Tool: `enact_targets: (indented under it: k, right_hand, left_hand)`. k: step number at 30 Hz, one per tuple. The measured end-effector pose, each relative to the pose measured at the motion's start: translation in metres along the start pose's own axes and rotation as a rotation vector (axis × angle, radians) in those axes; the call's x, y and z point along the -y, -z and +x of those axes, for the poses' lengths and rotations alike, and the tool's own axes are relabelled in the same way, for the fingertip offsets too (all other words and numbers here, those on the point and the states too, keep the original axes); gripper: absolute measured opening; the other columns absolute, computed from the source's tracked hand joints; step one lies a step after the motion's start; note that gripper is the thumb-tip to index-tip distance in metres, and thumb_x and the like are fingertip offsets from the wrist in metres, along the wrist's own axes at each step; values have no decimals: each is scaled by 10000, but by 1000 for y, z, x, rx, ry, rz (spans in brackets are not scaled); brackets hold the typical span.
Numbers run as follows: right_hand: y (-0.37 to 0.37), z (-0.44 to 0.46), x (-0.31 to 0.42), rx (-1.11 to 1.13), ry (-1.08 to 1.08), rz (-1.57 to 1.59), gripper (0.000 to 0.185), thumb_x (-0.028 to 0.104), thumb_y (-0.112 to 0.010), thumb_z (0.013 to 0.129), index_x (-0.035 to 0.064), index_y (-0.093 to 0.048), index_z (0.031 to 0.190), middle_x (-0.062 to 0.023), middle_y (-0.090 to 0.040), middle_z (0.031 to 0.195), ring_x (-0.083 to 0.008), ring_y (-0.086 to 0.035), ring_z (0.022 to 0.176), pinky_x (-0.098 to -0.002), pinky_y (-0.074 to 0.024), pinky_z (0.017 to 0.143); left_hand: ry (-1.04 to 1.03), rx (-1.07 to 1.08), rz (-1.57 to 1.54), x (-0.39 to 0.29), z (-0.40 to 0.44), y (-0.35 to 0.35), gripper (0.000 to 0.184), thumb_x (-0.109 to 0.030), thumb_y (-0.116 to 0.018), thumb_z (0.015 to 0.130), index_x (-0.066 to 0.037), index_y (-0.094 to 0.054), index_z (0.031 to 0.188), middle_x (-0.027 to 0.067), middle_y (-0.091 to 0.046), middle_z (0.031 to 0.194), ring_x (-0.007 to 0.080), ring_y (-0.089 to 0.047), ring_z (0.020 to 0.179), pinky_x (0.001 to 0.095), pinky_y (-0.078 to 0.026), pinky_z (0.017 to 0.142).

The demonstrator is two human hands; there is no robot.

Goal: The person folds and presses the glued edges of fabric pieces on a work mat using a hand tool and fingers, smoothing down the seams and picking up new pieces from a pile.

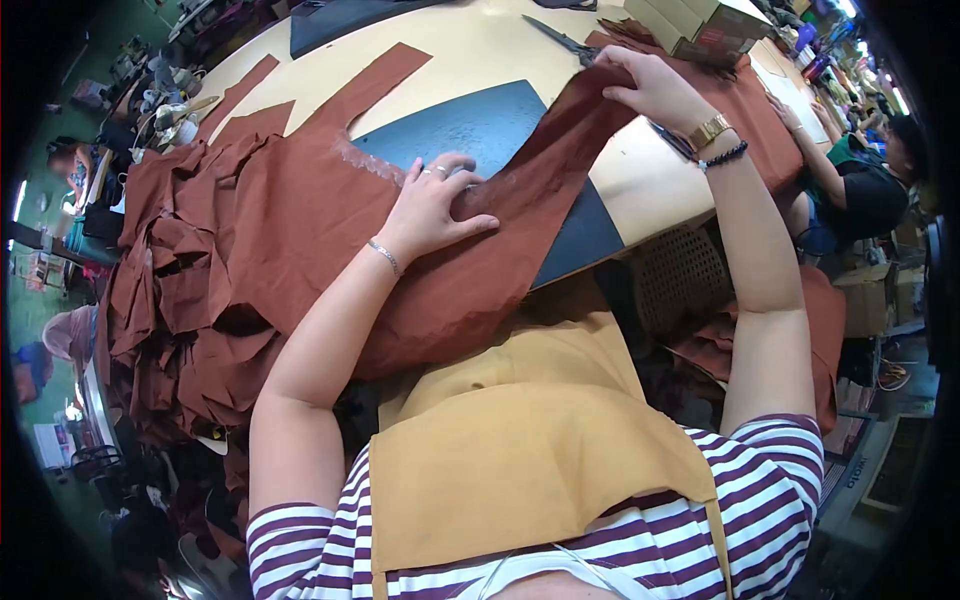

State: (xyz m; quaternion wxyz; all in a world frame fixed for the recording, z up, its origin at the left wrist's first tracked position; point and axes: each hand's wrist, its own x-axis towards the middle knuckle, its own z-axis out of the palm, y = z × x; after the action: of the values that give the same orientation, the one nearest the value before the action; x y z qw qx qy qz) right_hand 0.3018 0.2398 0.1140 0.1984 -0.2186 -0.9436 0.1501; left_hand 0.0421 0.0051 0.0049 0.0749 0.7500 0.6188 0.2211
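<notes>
A rust-brown piece of cloth [320,200] spreads across the table's near edge, with a long strip of it rising to the right. My right hand [655,90] pinches the upper end of that strip, thumb and fingers together. My left hand [435,205] rests palm down on the cloth by its curved cut-out, thumb stretched away and fingers slightly bent. Pale marks run along the curved edge beside it. Under the cloth lies a dark blue board [430,130]. Scissors [560,40] are just beyond my right hand, their handles partly hidden.
Crumpled brown cloth [170,280] heaps over the table's left side. A cardboard box [700,30] stands at the far right of the cream table [650,195], near more brown cloth [740,120]. A person [865,185] sits at the right. A perforated basket [685,275] is below the table edge.
</notes>
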Motion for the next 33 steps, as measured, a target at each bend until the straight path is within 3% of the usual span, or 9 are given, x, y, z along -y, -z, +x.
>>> enact_targets:
  k: [1, 4, 6, 8, 11, 15, 17, 26, 33]
  right_hand:
    - [1, 5, 7, 14, -47, -23, 310, 20, -656, 825, 36, -578, 1125, -121, -628, 919, -206, -621, 866, -317, -490, 806]
    - [-15, 15, 31, -177, 263, -318, 320, 42, -637, 821, 50, -595, 1138, -134, -636, 983, -267, -630, 930, -358, -502, 816]
    - [-63, 0, 70, 163, 141, 90, 297, 53, -619, 812, 56, -625, 1109, -134, -640, 1004, -298, -621, 964, -394, -504, 831]
    - [-98, -12, 80, 201, 261, 204, 255, 45, -610, 811, 58, -648, 1062, -122, -640, 976, -302, -620, 939, -397, -504, 839]
    - [-121, -17, 78, 286, 213, 178, 203, 58, -617, 827, 61, -658, 1026, -114, -640, 956, -314, -615, 940, -395, -503, 843]
    - [-125, -21, 73, 226, 197, 159, 145, 74, -626, 852, 58, -659, 992, -107, -636, 931, -310, -614, 934, -386, -506, 834]
    - [-127, -26, 72, 163, 221, 161, 118, 78, -626, 860, 60, -660, 972, -107, -634, 925, -300, -615, 927, -378, -508, 829]
    - [-145, -47, 67, -13, 435, -110, 213, 73, -537, 839, 85, -668, 1006, -60, -608, 986, -244, -617, 931, -341, -531, 799]
    - [-143, -56, 97, 15, 316, -260, 275, 143, -514, 862, 82, -630, 1103, -70, -609, 990, -216, -616, 955, -351, -522, 763]
  left_hand:
    - [22, 21, -3, -1, 1, 2, 556, -563, -729, 759, -119, -654, 1086, 115, -562, 1263, 287, -496, 1226, 585, -282, 1074]
    - [76, 93, -13, -6, 11, 9, 445, -502, -758, 756, -113, -682, 956, 61, -663, 1032, 248, -596, 1047, 526, -327, 1029]
    - [111, 151, -20, -9, 17, 11, 420, -487, -765, 753, -115, -687, 932, 44, -685, 930, 241, -621, 972, 494, -337, 1011]
    - [124, 183, -44, -14, 21, 17, 426, -488, -765, 752, -119, -688, 950, 46, -686, 921, 240, -625, 965, 499, -332, 1018]
    - [90, 165, -46, -10, 19, 15, 383, -449, -744, 783, -122, -693, 976, 53, -688, 942, 236, -626, 976, 522, -320, 1035]
    - [24, 170, -51, 4, 15, 19, 203, -271, -686, 873, -142, -704, 1029, 32, -683, 949, 217, -634, 951, 529, -259, 1097]
    - [3, 189, -27, 6, 11, 26, 177, -244, -643, 889, -164, -714, 1030, 45, -684, 986, 228, -625, 1001, 555, -278, 1090]
    - [-296, 0, 248, 26, -5, 20, 212, -143, -659, 857, -246, -723, 1031, -29, -657, 979, 171, -626, 969, 521, -343, 1075]
    - [-347, -28, 325, 27, -9, 19, 238, -124, -636, 861, -255, -714, 1044, -31, -645, 1001, 171, -627, 962, 497, -356, 1080]
